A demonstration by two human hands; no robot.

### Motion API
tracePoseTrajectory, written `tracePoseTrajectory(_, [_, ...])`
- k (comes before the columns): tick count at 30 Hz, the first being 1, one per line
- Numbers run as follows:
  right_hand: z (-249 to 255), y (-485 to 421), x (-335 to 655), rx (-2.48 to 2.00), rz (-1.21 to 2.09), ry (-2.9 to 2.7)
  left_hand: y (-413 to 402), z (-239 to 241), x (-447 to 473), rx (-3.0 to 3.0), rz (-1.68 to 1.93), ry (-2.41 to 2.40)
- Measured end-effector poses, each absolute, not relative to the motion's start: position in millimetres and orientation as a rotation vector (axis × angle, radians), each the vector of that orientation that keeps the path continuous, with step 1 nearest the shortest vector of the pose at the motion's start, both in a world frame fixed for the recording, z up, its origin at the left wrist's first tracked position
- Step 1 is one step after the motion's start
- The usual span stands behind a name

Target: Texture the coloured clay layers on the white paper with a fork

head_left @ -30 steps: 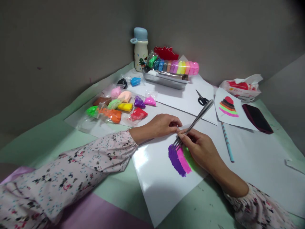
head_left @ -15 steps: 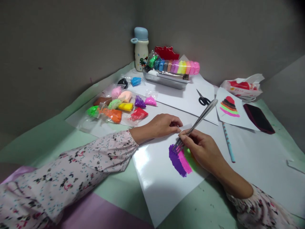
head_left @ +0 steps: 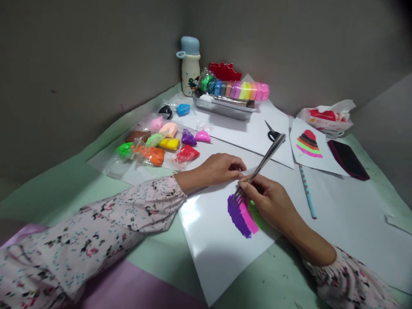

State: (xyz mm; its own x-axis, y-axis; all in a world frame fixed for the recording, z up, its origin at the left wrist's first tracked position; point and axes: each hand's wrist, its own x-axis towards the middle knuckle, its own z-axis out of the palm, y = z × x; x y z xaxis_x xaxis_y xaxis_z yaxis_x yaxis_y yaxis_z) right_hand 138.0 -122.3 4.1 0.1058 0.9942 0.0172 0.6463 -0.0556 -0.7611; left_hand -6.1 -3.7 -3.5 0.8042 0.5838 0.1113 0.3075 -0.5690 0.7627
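Note:
My right hand (head_left: 272, 204) grips a metal fork (head_left: 268, 156) low on its handle, which slants up to the right. The fork's tines press on the upper part of a purple clay band (head_left: 238, 221). Beside it lie a pink clay band (head_left: 249, 218) and a green clay band (head_left: 260, 218), the green one partly hidden by my right hand. All three lie on a glossy white sheet (head_left: 210, 253). At the sheet's far edge, my left hand (head_left: 220, 169) rests with curled fingers and thumb closed on the paper.
Several bagged clay pieces (head_left: 154, 155) lie at left. Behind stand a bottle (head_left: 191, 68) and a metal tray (head_left: 222, 109) with wrapped clay (head_left: 244, 90). To the right are scissors (head_left: 273, 135), a pencil (head_left: 308, 193), a clay-decorated card (head_left: 301, 161), a phone (head_left: 349, 161) and a tissue pack (head_left: 328, 120).
The fork's handle end has shifted left and my right hand has moved slightly left with it. The tines stay on the purple clay; my left hand is nearly still.

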Motion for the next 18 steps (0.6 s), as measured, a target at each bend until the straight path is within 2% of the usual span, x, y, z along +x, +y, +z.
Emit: tracePoseTrajectory(18, [5.2,-123.5,136.7,-1.83,0.612,-1.459,-4.0,-1.0,-7.0,2.194,0.434,0.666])
